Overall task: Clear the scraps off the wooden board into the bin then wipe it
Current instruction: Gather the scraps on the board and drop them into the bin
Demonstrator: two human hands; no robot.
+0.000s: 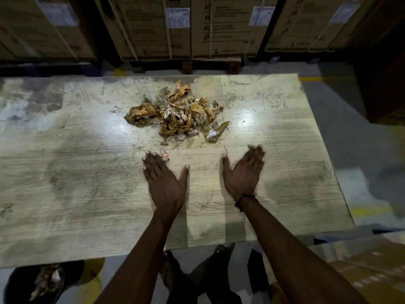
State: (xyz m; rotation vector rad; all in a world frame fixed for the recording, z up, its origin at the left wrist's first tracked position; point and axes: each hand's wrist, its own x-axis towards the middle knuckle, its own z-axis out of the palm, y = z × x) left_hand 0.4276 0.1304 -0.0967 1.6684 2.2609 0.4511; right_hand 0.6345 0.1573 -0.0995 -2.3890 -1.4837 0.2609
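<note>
Just beyond my fingertips, a heap of crumpled brown scraps [175, 113] lies on the wooden board [87, 183]. Both hands are flat and wide, fingers straight, holding nothing: my left hand [163, 181] has a small pink scrap [164, 156] at its fingertips, my right hand [243, 172] is blurred. Below my left arm stands the bin [13, 286], scraps inside.

Scraps [177, 113] lie heaped on the board [76, 172], toward its far edge. Nearer than the heap, both hands sit over the board: the left hand [163, 178] at a stray bit [164, 156], the right hand [244, 172] beside it. The bin [13, 286] stands below the board's near left edge; boxes [153, 27] stand beyond its far edge.
</note>
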